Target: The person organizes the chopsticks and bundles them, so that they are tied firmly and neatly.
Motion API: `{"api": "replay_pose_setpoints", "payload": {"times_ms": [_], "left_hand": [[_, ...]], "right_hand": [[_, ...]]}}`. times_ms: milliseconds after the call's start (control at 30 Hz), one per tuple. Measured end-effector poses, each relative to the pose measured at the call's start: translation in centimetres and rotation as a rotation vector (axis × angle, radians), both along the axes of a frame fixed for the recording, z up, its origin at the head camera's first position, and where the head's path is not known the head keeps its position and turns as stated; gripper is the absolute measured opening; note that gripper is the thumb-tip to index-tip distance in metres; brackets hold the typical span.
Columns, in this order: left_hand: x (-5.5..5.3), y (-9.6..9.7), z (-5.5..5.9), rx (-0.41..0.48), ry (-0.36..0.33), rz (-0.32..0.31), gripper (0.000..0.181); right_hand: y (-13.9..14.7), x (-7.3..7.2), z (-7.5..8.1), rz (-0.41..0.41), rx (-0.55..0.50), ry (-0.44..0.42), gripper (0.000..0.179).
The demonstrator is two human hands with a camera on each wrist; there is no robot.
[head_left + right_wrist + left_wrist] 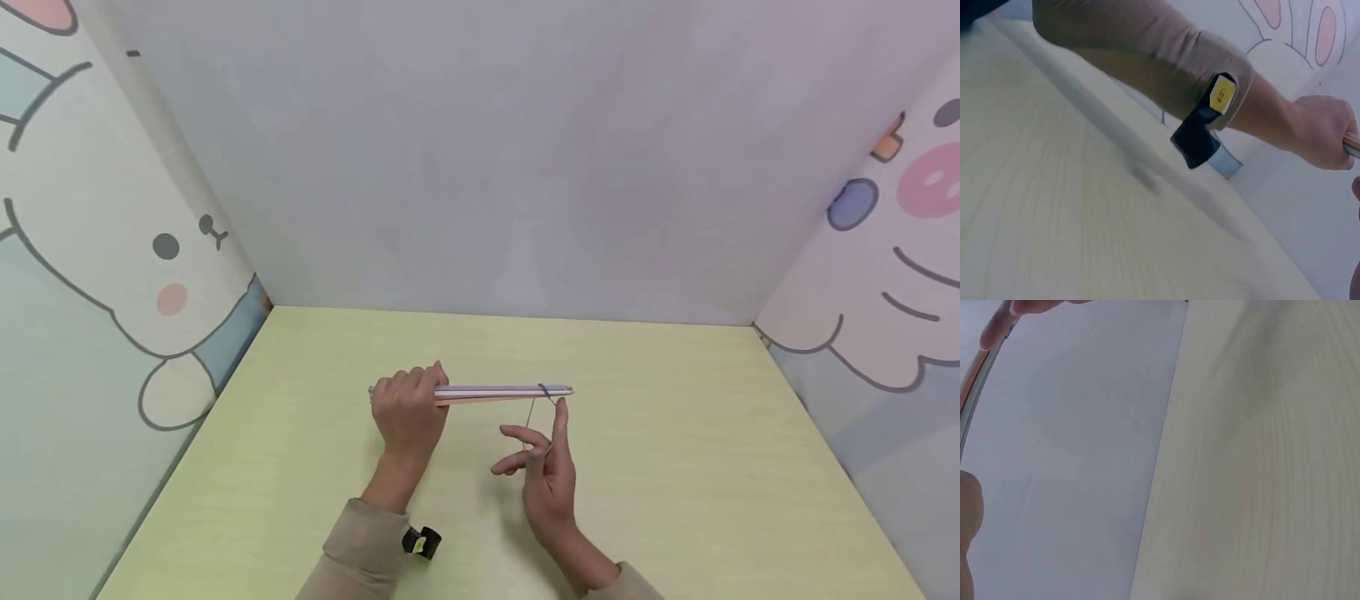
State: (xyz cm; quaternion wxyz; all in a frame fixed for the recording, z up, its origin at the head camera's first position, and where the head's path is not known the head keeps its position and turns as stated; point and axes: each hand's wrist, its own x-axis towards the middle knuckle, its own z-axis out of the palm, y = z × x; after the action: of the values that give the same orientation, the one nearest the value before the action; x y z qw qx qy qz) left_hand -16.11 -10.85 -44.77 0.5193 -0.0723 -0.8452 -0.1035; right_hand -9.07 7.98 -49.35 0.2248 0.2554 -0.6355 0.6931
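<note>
In the head view my left hand [408,408] grips one end of a bundle of long thin sticks [487,393] in purple, white and orange-pink, held nearly level above the table. Near their right end a dark rubber band [545,390] is wrapped around them. From there it stretches thinly down to my right hand [551,483], whose thumb and fingers hold the loop. The right index finger points up by the sticks' tip. Part of the bundle [972,390] crosses the left wrist view's edge. The right wrist view shows the left fist [1325,131] around the sticks.
A pale wooden table [675,467] lies beneath both hands. A plain wall [510,167] rises behind it, with cartoon-printed panels on the left [97,208] and right [870,275]. A black wrist strap with a yellow label [1213,112] is on the left sleeve.
</note>
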Motion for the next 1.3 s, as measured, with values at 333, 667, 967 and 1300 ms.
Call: {"api": "replay_pose_setpoints", "payload": {"times_ms": [333,667,967,1300], "left_hand": [[0.3,0.3,0.1,-0.022,0.070,-0.019,0.022],[0.2,-0.3,-0.7,-0.053,0.161,-0.091,0.030],[0.1,-0.5,-0.6,-0.140,0.287,-0.165,0.037],[0.2,-0.6,-0.7,-0.158,0.319,-0.188,0.037]], "right_hand": [[2.1,-1.4,1.6,0.079,-0.127,-0.364,0.043],[4.6,-2.7,1.5,0.523,-0.490,-0.306,0.045],[5.9,-3.5,1.5,0.427,-0.292,-0.164,0.043],[7.0,-3.7,1.7,0.289,0.006,-0.126,0.026]]}}
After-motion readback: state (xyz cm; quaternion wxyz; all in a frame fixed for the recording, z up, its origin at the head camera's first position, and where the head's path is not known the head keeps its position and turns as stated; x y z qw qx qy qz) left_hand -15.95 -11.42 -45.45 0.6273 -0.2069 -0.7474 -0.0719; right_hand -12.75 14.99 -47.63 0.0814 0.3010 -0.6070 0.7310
